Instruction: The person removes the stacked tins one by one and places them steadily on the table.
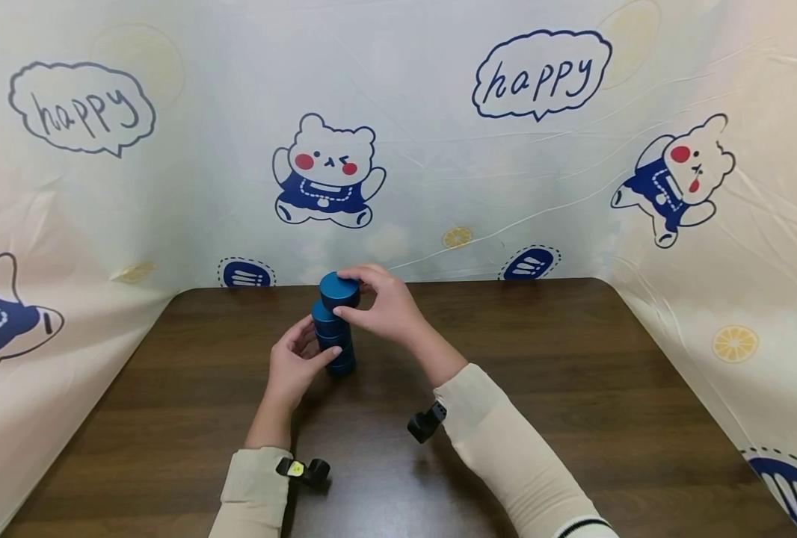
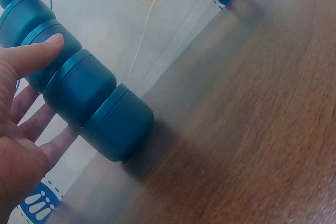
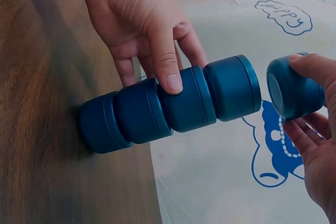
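Several small blue lidded tins (image 1: 331, 326) stand one on another in an upright column on the table. My left hand (image 1: 292, 368) holds the column from its left side, with the thumb across the front of a middle tin (image 3: 185, 106) and fingers behind. Another blue tin (image 3: 295, 88) is pinched between thumb and fingers of my right hand (image 1: 386, 305), just over the column's top. In the right wrist view a gap separates this tin from the top tin (image 3: 231, 88) of the column. The lowest tin (image 2: 119, 124) rests on the wood.
The brown wooden table (image 1: 540, 388) reaches back to a pale printed cloth (image 1: 425, 194) with cartoon bears, hanging behind and at both sides. Small black cameras are strapped at the left wrist (image 1: 304, 471) and the right wrist (image 1: 428, 422).
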